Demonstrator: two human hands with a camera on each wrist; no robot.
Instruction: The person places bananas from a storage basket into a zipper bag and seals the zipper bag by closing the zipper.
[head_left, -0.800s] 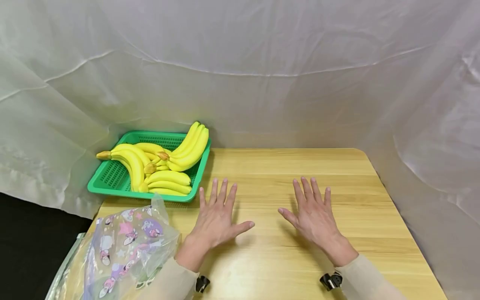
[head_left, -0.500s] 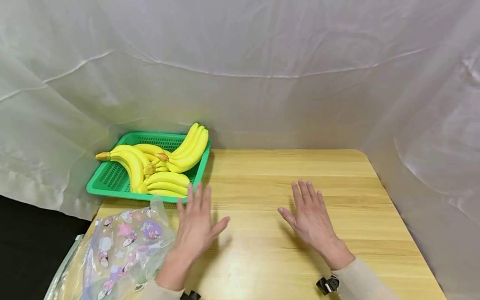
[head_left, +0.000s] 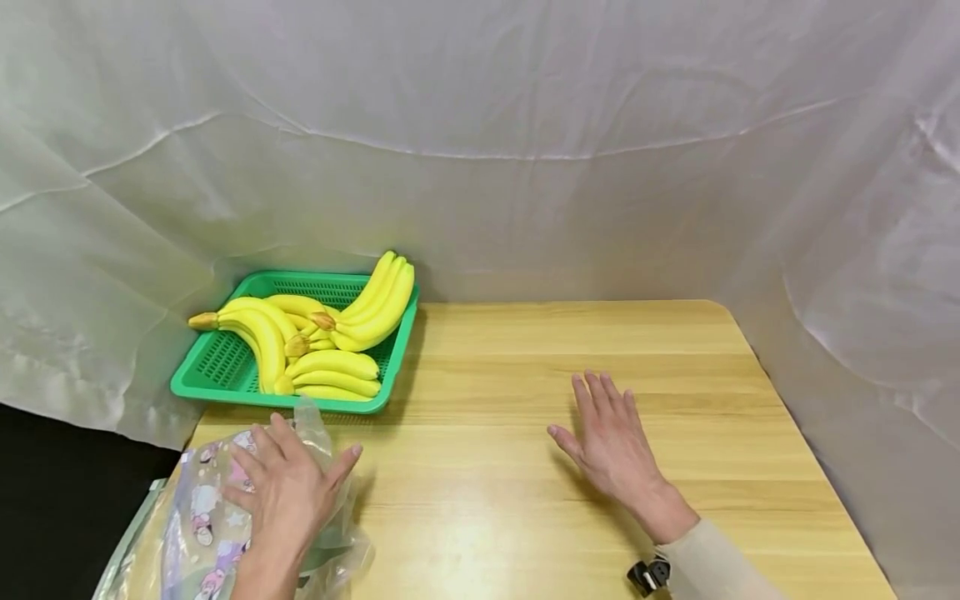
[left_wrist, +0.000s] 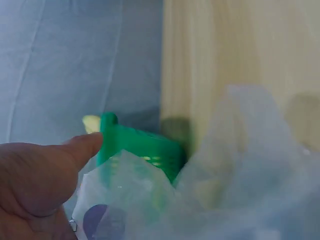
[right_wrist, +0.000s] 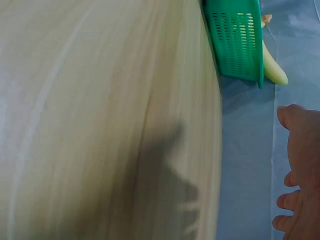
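My left hand [head_left: 288,492], fingers spread, is over a clear plastic zip bag [head_left: 206,500] printed with pink and purple cartoon figures at the table's front left. In the left wrist view the thumb [left_wrist: 82,150] sticks out straight beside the bag's crinkled film [left_wrist: 135,185]. My right hand [head_left: 611,442] hovers palm down over the right half of the table, its fingers straight and holding nothing. Behind the bag stands a green plastic basket [head_left: 225,367] with several banana bunches; one bunch [head_left: 378,308] leans up over its back right corner.
The wooden table [head_left: 480,467] has a rounded far right corner. Grey-white cloth [head_left: 487,208] hangs along the back and both sides. More folded plastic lies under the printed bag at the left edge, beside a black area [head_left: 67,500].
My left hand has moved left and toward me, from the bare tabletop onto the printed bag. The right hand has shifted only slightly left and nearer. The basket and bananas stay in place.
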